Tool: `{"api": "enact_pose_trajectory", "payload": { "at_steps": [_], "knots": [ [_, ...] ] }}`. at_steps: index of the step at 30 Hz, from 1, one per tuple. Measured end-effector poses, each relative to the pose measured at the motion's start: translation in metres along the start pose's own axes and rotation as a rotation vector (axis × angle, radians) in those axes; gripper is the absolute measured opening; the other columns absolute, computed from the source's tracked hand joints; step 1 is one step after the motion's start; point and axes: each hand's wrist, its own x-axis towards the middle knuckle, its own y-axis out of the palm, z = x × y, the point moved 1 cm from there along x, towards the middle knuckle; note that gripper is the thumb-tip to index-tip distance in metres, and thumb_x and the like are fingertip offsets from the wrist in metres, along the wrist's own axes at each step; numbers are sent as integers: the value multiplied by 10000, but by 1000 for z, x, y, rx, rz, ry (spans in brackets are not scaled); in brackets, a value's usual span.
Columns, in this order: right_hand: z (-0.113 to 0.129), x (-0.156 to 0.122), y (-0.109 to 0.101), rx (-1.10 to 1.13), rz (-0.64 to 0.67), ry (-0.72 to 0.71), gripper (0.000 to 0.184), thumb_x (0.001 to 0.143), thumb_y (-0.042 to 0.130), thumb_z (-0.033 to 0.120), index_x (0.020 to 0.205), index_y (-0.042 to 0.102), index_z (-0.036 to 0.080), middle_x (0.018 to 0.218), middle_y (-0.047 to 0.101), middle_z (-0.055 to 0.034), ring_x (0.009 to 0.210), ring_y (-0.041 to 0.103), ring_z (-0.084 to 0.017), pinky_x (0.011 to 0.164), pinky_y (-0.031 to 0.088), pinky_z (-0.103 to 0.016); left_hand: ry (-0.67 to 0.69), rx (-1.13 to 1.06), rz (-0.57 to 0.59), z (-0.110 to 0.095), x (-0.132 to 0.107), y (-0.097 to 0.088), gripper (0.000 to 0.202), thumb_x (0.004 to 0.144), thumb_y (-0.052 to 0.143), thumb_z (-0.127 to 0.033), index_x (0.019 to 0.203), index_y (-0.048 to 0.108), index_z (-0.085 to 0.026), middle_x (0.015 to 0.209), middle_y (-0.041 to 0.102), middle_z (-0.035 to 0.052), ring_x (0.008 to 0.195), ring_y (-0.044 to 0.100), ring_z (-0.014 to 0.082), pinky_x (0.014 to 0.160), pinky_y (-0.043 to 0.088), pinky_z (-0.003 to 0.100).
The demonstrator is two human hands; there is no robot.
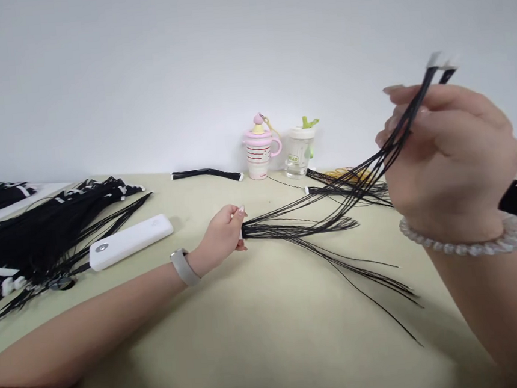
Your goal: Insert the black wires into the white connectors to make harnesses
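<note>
My left hand (221,233) pinches the white connector end of a black wire harness (284,229) just above the table. From that end the thin black wires fan out to the right, and several loose ends spread over the tabletop. Raised high at the right, my right hand (458,146) has some of these wires lying across its fingers, with two small white connectors (439,63) sticking out above. The right fingers look bent round the wires, slightly blurred. The wires sag between my two hands.
A white power bank (131,241) and a heap of black wire harnesses (48,230) lie at the left. Against the wall stand a pink cup (259,155) and a clear cup (298,154). A short harness (207,174), more black wires (353,193) and yellow wires (347,176) lie at the back.
</note>
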Motion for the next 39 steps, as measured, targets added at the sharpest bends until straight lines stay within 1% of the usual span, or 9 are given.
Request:
{"api": "enact_pose_trajectory", "payload": {
  "at_steps": [2,4,9,12,17,23,29,35,39],
  "knots": [
    [5,-9,6,-92,-15,-119,279,687,459,32,773,682,176,741,602,-25,649,508,-105,599,352,-300,-29,-6,14,2,-1,3,245,851,354,-389,884,457,-169,605,360,-46,447,448,41,472,539,243],
    [11,-18,13,-226,53,-218,225,667,523,47,758,682,179,696,563,-23,657,487,-113,592,344,-292,-52,-9,27,4,-1,6,216,843,369,-371,874,444,-171,672,391,-27,490,480,51,475,544,252],
    [25,-31,26,-522,462,-339,59,621,539,122,610,590,149,630,429,-20,584,395,-109,514,282,-267,-71,15,59,11,-1,12,187,855,331,-360,874,394,-184,694,365,-37,406,491,45,447,529,259],
    [26,-35,31,-734,608,-416,113,624,514,175,513,519,155,563,378,-14,559,323,-109,511,239,-264,-35,64,87,9,-4,12,239,852,334,-406,845,422,-184,640,337,-50,338,442,39,378,476,225],
    [8,-43,39,-921,933,-295,169,635,480,216,481,488,148,539,410,-15,548,311,-103,504,196,-257,37,159,112,4,-13,8,376,846,290,-508,790,454,-174,604,371,-39,341,448,57,340,401,192],
    [-21,-58,45,-888,1306,-80,166,627,445,218,486,485,141,573,489,-32,549,345,-99,514,209,-245,101,183,91,8,-23,11,405,839,283,-526,762,469,-174,564,390,-33,422,434,82,418,386,203],
    [-33,-75,48,-797,1411,-84,169,664,460,233,547,532,134,615,512,-50,578,386,-113,519,237,-250,208,129,95,8,-31,15,434,834,320,-524,618,392,-155,551,375,-27,514,358,81,491,319,205],
    [-31,-79,51,-671,1432,-70,174,719,471,229,636,588,131,712,504,-48,596,404,-102,560,291,-245,158,129,108,12,-38,9,458,831,320,-549,607,381,-155,510,361,-32,479,344,73,455,287,198],
    [-39,-76,51,-672,1295,-325,215,818,420,230,826,617,144,866,514,-77,723,432,-134,670,324,-272,41,-13,93,14,-51,-1,456,837,322,-539,603,398,-155,465,359,-36,432,353,67,424,301,187]
  ]
}}
